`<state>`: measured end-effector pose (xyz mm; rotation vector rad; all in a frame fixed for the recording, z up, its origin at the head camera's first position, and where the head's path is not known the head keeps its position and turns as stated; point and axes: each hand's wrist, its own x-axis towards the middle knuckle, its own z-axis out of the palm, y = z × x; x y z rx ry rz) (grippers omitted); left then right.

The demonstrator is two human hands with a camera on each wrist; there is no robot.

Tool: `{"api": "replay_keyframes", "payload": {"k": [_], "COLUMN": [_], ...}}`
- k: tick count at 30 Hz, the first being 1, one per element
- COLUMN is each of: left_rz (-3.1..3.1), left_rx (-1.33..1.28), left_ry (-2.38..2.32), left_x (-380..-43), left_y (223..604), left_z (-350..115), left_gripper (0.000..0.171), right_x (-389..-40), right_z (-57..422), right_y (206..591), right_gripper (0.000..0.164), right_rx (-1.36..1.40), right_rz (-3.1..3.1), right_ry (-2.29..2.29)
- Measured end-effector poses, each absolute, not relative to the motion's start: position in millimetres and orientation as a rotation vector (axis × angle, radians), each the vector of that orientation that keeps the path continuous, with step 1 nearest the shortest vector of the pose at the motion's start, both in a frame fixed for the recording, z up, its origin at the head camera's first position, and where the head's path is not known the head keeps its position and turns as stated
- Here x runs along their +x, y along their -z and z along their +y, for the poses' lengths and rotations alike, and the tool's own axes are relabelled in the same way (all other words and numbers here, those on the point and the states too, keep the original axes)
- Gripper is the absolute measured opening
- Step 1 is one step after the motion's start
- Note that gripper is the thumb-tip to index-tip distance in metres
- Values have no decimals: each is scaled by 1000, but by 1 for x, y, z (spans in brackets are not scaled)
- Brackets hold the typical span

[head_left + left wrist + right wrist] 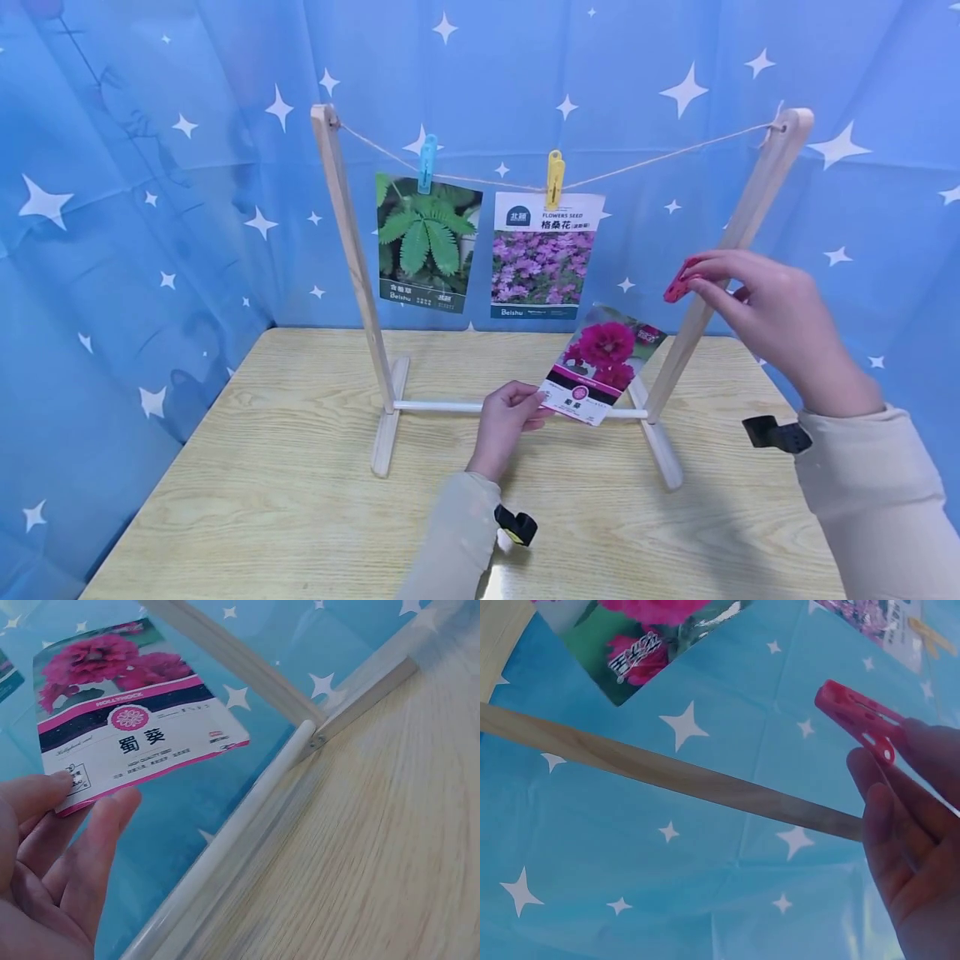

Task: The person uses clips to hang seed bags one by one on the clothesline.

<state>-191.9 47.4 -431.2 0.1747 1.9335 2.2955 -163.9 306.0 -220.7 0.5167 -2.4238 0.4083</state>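
My left hand (512,423) pinches the lower left corner of a seed packet (600,362) between thumb and fingers. The packet has pink flowers and a white lower part marked "Hollyhock" in the left wrist view. It is tilted, in front of the wooden stand's right side. My right hand (772,312), higher up near the right post (693,325), pinches a red clothespin (678,282) by its handle end. In the right wrist view, the clothespin (855,712) points away from the fingertips, its tip apart from the packet.
A sagging string (667,157) spans the two posts. From it hang a green-leaf packet (427,242) under a blue clothespin (427,164) and a purple-flower packet (542,267) under a yellow clothespin (554,179). A white rod (442,406) joins the stand's feet on the wooden table (285,483).
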Motion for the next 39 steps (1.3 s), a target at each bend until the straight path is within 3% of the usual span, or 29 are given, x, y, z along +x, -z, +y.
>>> {"api": "replay_keyframes", "payload": {"k": [4,22,39], "left_rz": [1940,1895,1849], "left_rx": [176,257,301], "left_ry": [-2301,-2376,-2494], "left_x": [-197,-191,-186], "left_y": [442,410,403], "left_z": [55,54,62], "left_gripper": [18,24,25], "right_x": [-164,-163,-166], "right_z": [307,304,298], "right_y": [217,197,177], "right_gripper": [19,26,32], "right_rx": [546,555,608], "right_rz": [-2424,-2379,-2238], "right_ry": [-383,-374,-339]}}
